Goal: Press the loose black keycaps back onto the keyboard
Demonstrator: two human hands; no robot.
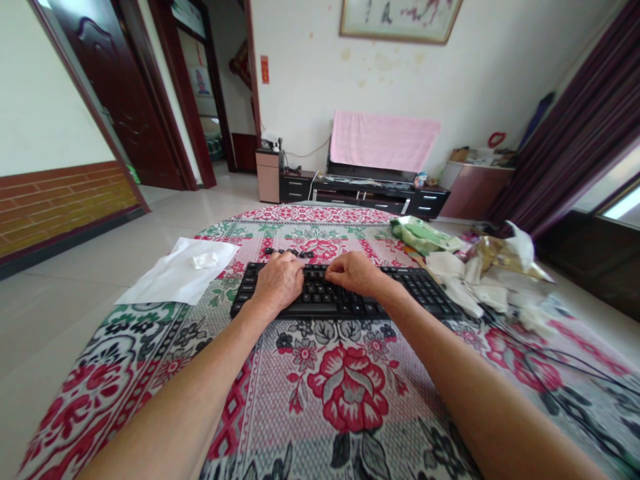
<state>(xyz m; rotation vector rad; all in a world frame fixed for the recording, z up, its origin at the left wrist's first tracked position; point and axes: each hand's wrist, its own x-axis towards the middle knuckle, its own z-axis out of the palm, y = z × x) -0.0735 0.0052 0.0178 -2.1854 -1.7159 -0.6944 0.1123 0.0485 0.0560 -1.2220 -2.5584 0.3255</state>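
A black keyboard (320,308) lies flat on the flowered tablecloth (345,393) in front of me. My left hand (281,280) rests on its left half, fingers bent and held together against the keys. Over the middle of the keyboard, my right hand (354,272) has its thumb and fingertips pinched together close to the upper key rows. Whatever may be between those fingertips is too small or hidden to make out. Several loose black keycaps (305,254) lie just behind the keyboard, partly covered by my left hand.
To the left lies a white paper sheet (173,277) with a crumpled tissue (205,260) on it. A green packet (425,235), crumpled white tissues (453,280) and a gold-brown wrapper (495,253) crowd the right side. Black cables (545,350) trail across the cloth at right.
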